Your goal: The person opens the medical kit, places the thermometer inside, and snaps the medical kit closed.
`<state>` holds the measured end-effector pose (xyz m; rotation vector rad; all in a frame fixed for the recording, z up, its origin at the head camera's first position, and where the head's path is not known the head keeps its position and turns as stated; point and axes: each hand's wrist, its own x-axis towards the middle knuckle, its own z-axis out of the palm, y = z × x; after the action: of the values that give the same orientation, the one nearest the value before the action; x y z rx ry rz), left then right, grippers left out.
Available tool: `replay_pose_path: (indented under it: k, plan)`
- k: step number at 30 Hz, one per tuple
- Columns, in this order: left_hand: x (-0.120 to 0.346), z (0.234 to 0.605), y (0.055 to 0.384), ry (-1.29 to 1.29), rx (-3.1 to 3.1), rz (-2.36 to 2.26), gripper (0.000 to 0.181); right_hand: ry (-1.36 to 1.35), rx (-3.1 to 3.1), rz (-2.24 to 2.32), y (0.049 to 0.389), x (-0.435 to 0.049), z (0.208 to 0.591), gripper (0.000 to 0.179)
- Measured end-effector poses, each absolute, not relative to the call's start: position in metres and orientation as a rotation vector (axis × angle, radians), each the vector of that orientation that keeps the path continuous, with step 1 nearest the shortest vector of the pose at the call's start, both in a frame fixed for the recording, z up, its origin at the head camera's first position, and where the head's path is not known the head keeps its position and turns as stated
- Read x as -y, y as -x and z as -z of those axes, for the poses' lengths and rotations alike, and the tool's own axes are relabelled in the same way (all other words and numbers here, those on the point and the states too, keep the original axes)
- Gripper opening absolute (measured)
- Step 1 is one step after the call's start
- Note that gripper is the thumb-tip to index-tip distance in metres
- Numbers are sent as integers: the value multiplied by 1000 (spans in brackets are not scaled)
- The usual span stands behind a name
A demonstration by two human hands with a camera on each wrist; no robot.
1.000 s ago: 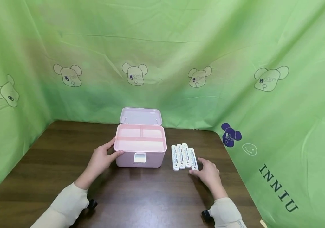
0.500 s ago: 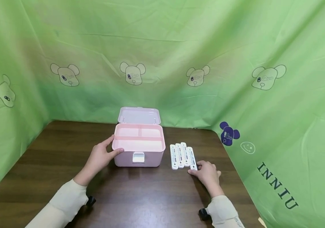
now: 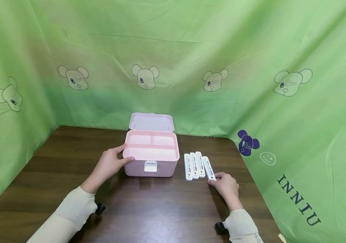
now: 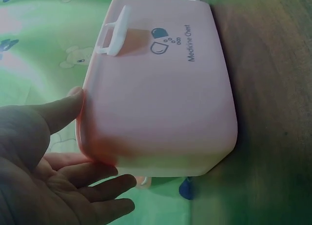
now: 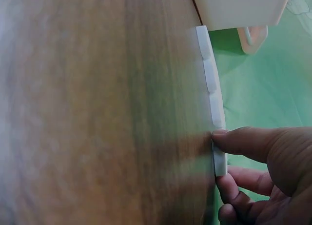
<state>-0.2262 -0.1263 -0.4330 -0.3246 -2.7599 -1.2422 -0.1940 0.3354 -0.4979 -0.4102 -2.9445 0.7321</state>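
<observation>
Cream cloth formed the sleeve (image 3: 68, 212) at the lower left of the frame, from which the left hand (image 3: 107, 165) reached toward the centre. This hand gripped the corner of the pink box (image 3: 165, 170), its thumb at the front rim and its fingers against the left wall. An uneven press there could, in our judgement, have turned or tipped the box. The box stood just left of centre; its tray (image 3: 150, 146) showed three bare compartments, its white latch (image 3: 150, 166) marked the front, and its lid (image 3: 151, 122) stood open behind.

To the right of the box lay three other sticks (image 3: 194, 165), white, with printed scales, side by side. They occupied the space between the box and the held stick (image 3: 210, 167), which slanted at the right end of the row. The right hand (image 3: 225, 187) pinched this stick by its near end; whether it was raised from the table (image 3: 148, 209) could not be told. A hold so near one end might have let it pivot or slip, and a leftward sweep might have scattered its neighbours. At the right of the frame, the green curtain (image 3: 318, 135) bounded the table.
</observation>
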Motion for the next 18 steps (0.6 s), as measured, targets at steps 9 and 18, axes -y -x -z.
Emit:
replay_pose_path:
  k: [9,18]
  plan:
    - [127,434,228,341,2763,1219,77,568,2864,-898,187,-356,497,41]
    - [127,435,227,347,2750,1231,77,455,2742,-1129,196,-373,492,40]
